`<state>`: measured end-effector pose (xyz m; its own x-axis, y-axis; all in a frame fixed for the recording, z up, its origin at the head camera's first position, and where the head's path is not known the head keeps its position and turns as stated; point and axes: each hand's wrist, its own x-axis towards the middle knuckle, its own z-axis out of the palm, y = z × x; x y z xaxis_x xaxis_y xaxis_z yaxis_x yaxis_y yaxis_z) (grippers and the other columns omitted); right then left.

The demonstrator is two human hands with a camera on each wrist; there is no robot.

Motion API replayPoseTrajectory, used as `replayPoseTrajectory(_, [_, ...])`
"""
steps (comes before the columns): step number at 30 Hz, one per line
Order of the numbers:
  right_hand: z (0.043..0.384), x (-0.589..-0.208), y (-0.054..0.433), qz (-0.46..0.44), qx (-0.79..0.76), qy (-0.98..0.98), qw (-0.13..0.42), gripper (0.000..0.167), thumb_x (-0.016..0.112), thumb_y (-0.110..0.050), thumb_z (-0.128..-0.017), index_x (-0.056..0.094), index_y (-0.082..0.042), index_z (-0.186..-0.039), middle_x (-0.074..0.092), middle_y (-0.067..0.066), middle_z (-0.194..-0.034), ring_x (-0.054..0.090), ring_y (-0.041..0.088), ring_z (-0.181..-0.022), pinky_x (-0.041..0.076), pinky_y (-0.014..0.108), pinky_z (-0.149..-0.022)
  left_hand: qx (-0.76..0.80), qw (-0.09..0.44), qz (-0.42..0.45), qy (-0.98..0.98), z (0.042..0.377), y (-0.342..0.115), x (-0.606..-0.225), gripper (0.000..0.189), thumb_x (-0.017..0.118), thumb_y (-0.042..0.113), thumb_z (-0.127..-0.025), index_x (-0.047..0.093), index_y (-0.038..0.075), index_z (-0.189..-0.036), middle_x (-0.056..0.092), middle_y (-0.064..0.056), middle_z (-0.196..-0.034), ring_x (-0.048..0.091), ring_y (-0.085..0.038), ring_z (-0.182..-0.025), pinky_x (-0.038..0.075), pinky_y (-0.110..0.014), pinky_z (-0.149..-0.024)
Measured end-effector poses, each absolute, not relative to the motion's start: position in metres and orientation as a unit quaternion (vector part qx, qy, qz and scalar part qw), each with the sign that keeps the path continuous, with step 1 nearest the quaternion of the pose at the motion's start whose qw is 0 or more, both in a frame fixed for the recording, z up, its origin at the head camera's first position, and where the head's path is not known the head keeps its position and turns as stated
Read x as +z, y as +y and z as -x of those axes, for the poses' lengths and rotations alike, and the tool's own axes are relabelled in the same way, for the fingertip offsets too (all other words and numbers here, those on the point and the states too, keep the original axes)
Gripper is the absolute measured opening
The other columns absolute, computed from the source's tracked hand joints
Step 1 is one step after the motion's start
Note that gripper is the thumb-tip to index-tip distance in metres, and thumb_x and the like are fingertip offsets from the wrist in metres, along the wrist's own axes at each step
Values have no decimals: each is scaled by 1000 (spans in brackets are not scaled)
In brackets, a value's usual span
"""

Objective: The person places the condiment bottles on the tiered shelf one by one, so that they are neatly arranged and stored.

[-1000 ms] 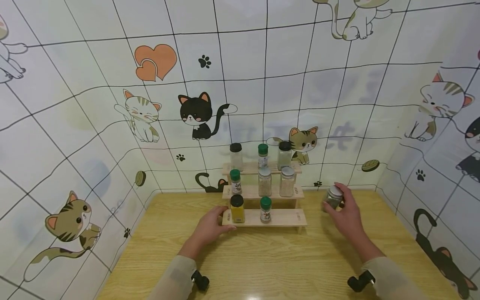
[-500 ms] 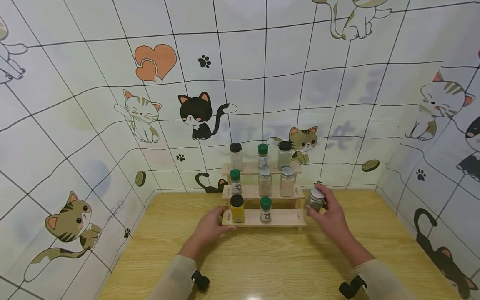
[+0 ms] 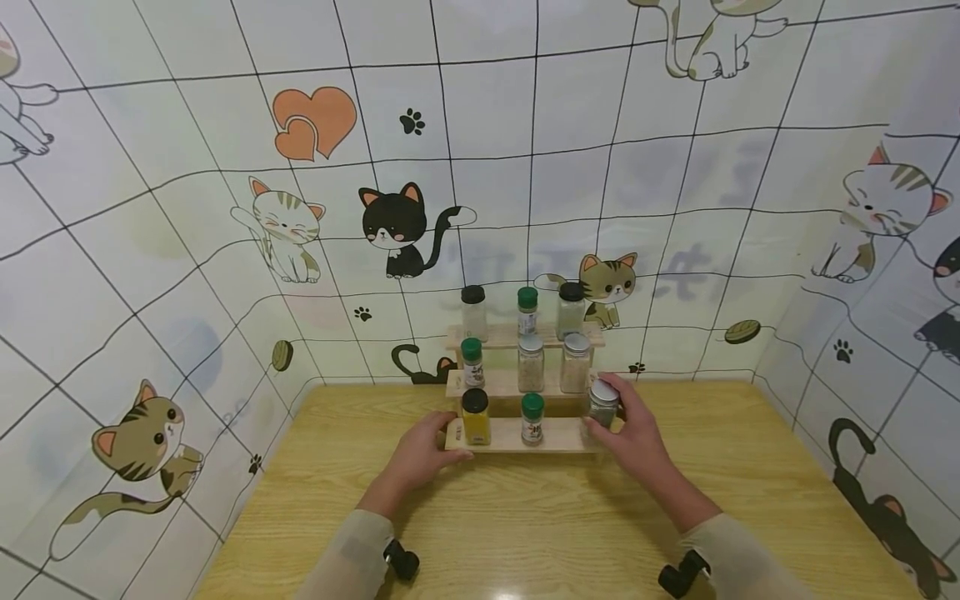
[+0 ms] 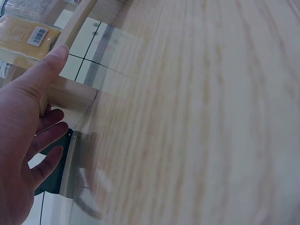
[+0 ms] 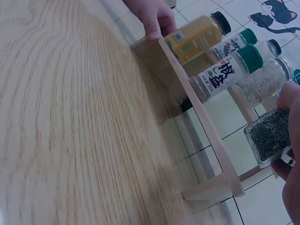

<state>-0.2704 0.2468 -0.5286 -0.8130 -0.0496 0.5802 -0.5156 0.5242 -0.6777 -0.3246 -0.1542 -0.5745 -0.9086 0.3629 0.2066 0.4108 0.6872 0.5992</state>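
A three-tier wooden spice rack [image 3: 564,435] stands on the table against the back wall. My left hand [image 3: 422,450] grips the left end of its lowest step, thumb on the front edge and fingers around the end, as the left wrist view shows. In my right hand [image 3: 639,435] I hold a square glass spice jar [image 5: 268,135] of dark green flakes with a silver lid. It is slightly tilted, over the right end of the lowest step; whether its base touches the wood is unclear. On that step stand a yellow jar [image 3: 476,418] with a black lid and a green-capped bottle [image 3: 532,421].
The middle step bears a green-capped bottle [image 3: 472,365] and two silver-lidded jars, one of them a pale jar [image 3: 575,367]. The top step has a black-lidded jar [image 3: 473,315], a small green-capped bottle [image 3: 527,314] and another black-lidded jar [image 3: 571,313]. Cat-patterned sheeting [image 3: 480,125] surrounds the table.
My right hand has carried the silver-lidded jar leftward from the table's right side to the right end of the lowest step. My left hand has stayed on the rack.
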Motion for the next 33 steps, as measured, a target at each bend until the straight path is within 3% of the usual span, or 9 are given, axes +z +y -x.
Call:
replayPoseTrajectory(13, [277,-529,230,-192,485,-827,209,78,88,4,-92,49,-8,-159,57,20,-151,62,33,-129,60,53,-98,-332,25,202,-921,327,-155,-574,86,92,60,-87,62,13,-153,67,-6,-144,65,-29,-129,55,-55,-109])
replayPoseTrajectory(25, [279,-539,226,-185,492,-833,173,82,88,2,-93,46,-12,-162,51,23,-161,60,39,-135,58,59,-100,-330,23,201,-922,324,-156,-573,87,91,61,-87,62,13,-153,67,-6,-145,65,-28,-130,55,-54,-108])
replayPoseTrajectory(33, [276,-542,228,-187,473,-842,180,86,90,0,-92,44,-11,-164,52,23,-157,60,40,-134,59,60,-98,-330,19,197,-923,322,-154,-574,84,92,59,-87,63,14,-151,68,-4,-141,65,-26,-128,55,-53,-108])
